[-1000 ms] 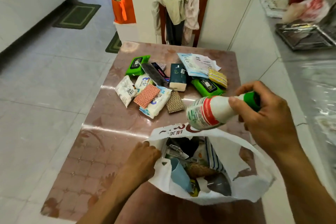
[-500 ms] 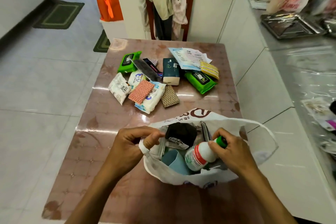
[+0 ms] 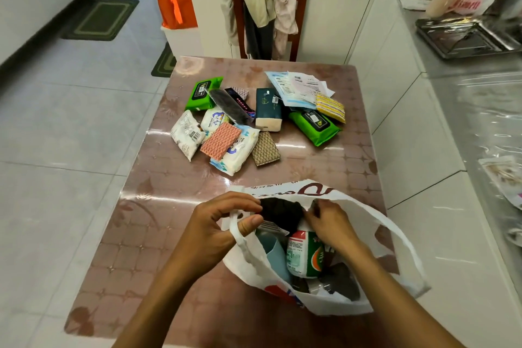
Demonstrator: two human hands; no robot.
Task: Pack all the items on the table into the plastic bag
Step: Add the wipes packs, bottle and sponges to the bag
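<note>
Both hands at the plastic bag (image 3: 333, 302): left hand (image 3: 223, 223) pinching its handle; right hand (image 3: 330, 223) inside, grip hidden.

A home kitchen-dining area, tiled floor (image 3: 70, 110), door mats (image 3: 100, 18), clothes draped over a chair (image 3: 261, 8), steel tray (image 3: 466, 37) on a foil-covered counter (image 3: 480, 110), patterned table (image 3: 147, 234)

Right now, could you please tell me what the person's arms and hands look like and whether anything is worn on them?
Both forearms are bare as far as the picture shows; no sleeves are visible. The left hand and right hand wear no gloves, and no rings, watch or bracelets are visible.
</note>
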